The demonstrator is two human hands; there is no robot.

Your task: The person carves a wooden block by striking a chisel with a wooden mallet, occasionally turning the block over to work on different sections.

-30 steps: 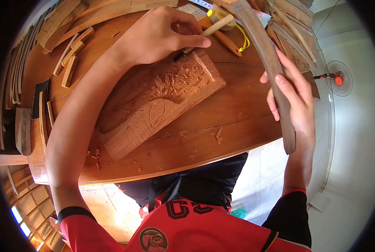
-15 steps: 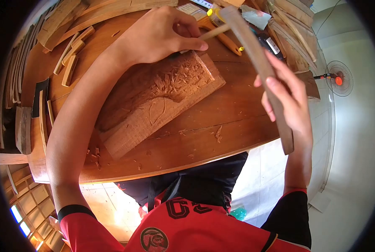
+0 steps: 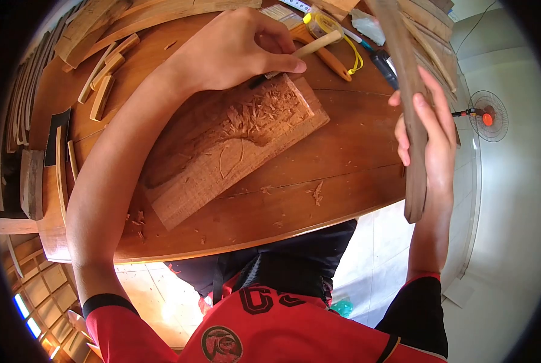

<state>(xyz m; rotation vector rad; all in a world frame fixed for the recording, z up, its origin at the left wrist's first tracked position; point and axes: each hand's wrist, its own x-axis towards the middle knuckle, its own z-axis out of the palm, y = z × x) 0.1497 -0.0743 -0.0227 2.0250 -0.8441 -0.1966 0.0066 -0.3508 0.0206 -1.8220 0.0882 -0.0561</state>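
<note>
My left hand (image 3: 237,54) is closed around a chisel (image 3: 320,44). The chisel's pale wooden handle sticks out to the right, and its dark blade lies low over the far end of a thick wooden board (image 3: 191,190). A rough hollow is cut into the board, with curled wood shavings (image 3: 255,115) heaped in it. On the right, my right hand (image 3: 434,127) grips a long dark wooden bar (image 3: 411,85), raised and apart from the chisel handle. My left hand hides part of the blade.
Small wood strips (image 3: 102,97) lie at the left of the table (image 3: 343,157). Behind the board are an orange-handled tool (image 3: 332,63), safety glasses (image 3: 325,25) with a yellow cord and a tape measure (image 3: 297,5). Stacked planks line the far side; a fan (image 3: 488,116) stands right.
The wooden bar and my right hand have moved right, away from the chisel handle, which the bar's upper end was against or overlapping. My left hand has barely shifted.
</note>
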